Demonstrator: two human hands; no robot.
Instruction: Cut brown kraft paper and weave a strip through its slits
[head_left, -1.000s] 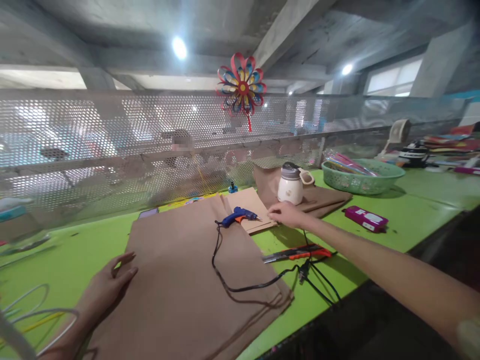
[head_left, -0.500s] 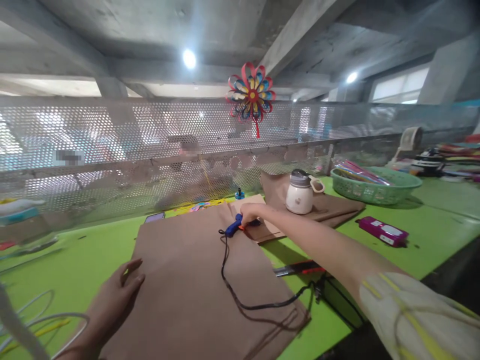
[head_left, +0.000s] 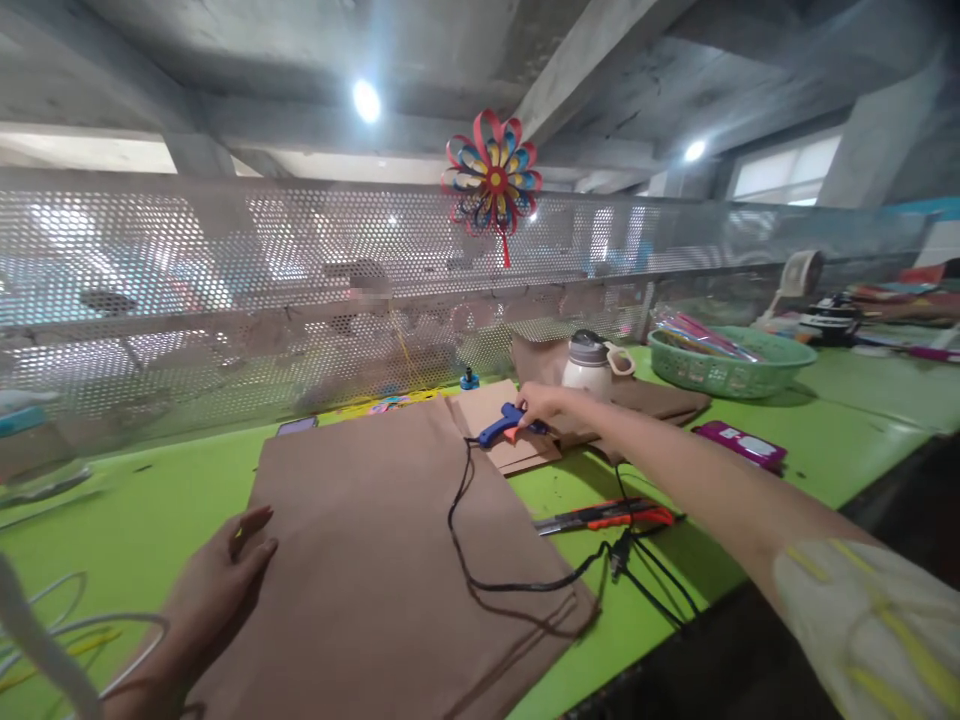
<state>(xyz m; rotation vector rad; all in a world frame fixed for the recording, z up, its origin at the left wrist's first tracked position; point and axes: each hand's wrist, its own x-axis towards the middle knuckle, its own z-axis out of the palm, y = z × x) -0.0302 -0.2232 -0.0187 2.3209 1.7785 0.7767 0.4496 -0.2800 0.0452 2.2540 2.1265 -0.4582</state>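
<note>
A large sheet of brown paper (head_left: 360, 540) covers the middle of the green table. My right hand (head_left: 541, 402) is closed on a blue glue gun (head_left: 499, 428) with an orange trigger, over smaller brown pieces (head_left: 525, 456) at the sheet's far right. Its black cord (head_left: 517, 586) loops across the sheet. Beside the sheet's left edge is my left hand (head_left: 225, 575), fingers curved and apart, holding nothing. An orange and black cutter (head_left: 622, 513) lies right of the sheet.
A white jar (head_left: 587, 370) stands behind my right hand. Farther right are a green basket (head_left: 731, 375) and a purple box (head_left: 741, 447). White cables (head_left: 112, 618) arc at the lower left. A perforated panel (head_left: 300, 270) and a hanging paper flower (head_left: 495, 182) are ahead.
My right hand has moved right with the glue gun, pulling the cord along. More of the cutter now shows. The view has shifted slightly, and my left hand keeps its pose.
</note>
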